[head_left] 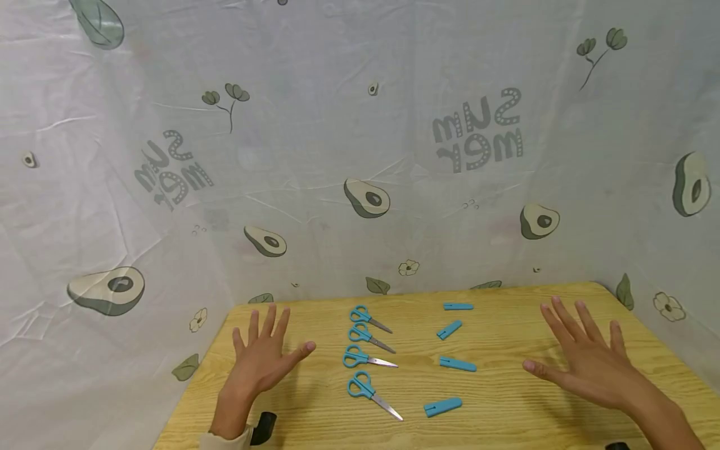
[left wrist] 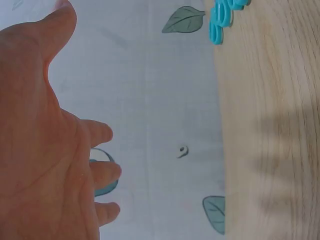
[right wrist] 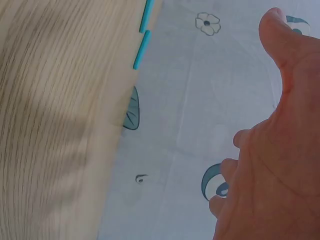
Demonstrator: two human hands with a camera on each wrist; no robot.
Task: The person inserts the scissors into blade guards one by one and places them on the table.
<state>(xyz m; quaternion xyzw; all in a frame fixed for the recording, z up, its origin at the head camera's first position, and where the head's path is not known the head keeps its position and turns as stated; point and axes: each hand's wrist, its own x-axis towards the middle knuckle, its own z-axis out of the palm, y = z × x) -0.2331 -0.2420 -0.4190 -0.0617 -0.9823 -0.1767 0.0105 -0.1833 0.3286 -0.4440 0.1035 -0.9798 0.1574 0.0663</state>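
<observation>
Several scissors with blue handles lie in a column mid-table, from the farthest pair (head_left: 368,320) to the nearest pair (head_left: 368,392); their bare blades point right. To their right is a column of slim blue blade covers, from the farthest cover (head_left: 458,306) to the nearest cover (head_left: 443,407). My left hand (head_left: 261,362), fingers spread, hovers left of the scissors and holds nothing. Right of the covers, my right hand (head_left: 596,365) is likewise spread and holds nothing. The left wrist view catches some scissor handles (left wrist: 216,32); the right wrist view catches two covers (right wrist: 142,49) edge-on.
The wooden table (head_left: 506,425) has light yellow grain. Behind it and at both sides hangs a pale curtain (head_left: 315,137) printed with avocados, flowers and leaves. A dark strap piece (head_left: 263,429) sits at the left wrist beside a beige sleeve (head_left: 225,439).
</observation>
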